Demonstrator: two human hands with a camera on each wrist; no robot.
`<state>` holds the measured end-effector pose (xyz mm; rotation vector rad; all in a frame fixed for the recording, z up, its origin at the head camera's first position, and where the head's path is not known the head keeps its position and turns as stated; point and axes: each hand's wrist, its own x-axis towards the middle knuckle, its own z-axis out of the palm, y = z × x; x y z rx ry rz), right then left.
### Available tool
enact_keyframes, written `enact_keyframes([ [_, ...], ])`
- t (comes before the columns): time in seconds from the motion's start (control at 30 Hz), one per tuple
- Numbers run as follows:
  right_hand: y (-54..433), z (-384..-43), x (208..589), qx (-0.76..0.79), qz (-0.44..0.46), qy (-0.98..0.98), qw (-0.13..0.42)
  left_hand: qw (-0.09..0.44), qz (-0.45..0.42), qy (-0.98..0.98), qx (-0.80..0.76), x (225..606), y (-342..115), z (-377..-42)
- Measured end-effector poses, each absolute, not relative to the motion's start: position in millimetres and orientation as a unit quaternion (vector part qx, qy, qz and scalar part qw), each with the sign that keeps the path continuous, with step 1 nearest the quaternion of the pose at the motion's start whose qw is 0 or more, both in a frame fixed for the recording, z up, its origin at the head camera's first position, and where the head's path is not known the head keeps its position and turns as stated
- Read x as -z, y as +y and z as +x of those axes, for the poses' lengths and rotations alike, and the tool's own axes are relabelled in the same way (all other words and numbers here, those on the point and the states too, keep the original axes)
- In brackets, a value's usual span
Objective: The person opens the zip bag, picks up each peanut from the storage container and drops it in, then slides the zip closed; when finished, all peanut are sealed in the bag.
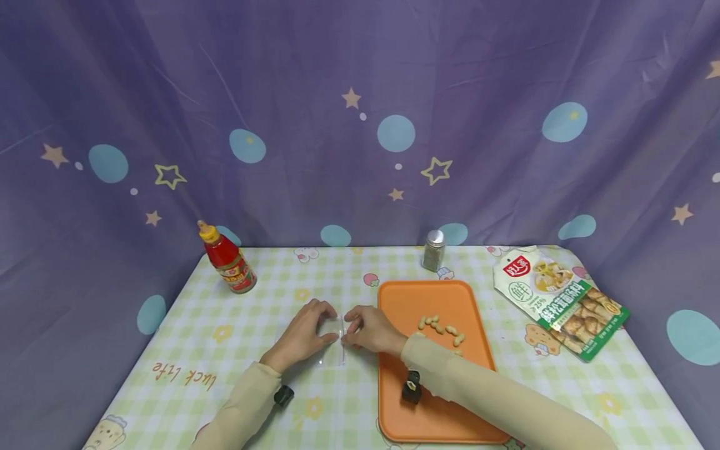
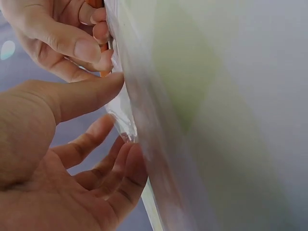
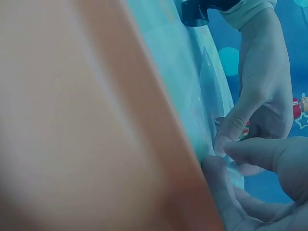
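A small clear plastic bag (image 1: 333, 357) lies on the checked tablecloth between the two hands, left of the orange tray. My left hand (image 1: 302, 334) is at its left side, thumb and fingertips spread apart and touching the film (image 2: 123, 114) in the left wrist view. From the other side, my right hand (image 1: 371, 330) pinches the bag's edge between thumb and fingers, close to the left thumb. Much of the bag is hidden by the fingers, and its transparency makes its outline hard to follow.
Several peanuts (image 1: 451, 329) lie on the orange tray (image 1: 405, 300), under my right forearm. A red sauce bottle (image 1: 229, 262) stands at the back left and a spice jar (image 1: 434, 251) at the back. A green-and-white food packet (image 1: 562, 300) lies at the right.
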<state>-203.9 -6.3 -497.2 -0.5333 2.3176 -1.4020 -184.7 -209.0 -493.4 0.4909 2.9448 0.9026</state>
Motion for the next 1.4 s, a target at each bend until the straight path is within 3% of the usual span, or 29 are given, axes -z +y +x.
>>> enact_keyframes([
  [0.57, -6.9, -203.2, 498.1, 0.508, -0.197, 0.814, 0.202, 0.005, 0.132, 0.937, -0.325, 480.1, -206.3, -183.5],
  [0.87, -6.7, -200.9, 499.7, 0.54, -0.175, 0.799, 0.197, -0.028, 0.106, 0.933, -0.344, 477.8, -206.6, -180.5],
  [1.2, -2.4, -202.0, 499.6, 0.572, -0.162, 0.784, 0.178, -0.101, 0.113, 0.921, -0.359, 471.6, -201.0, -168.1],
  [1.4, -0.7, -202.7, 494.5, 0.597, -0.148, 0.769, 0.176, -0.087, 0.085, 0.915, -0.384, 469.5, -195.6, -163.0],
])
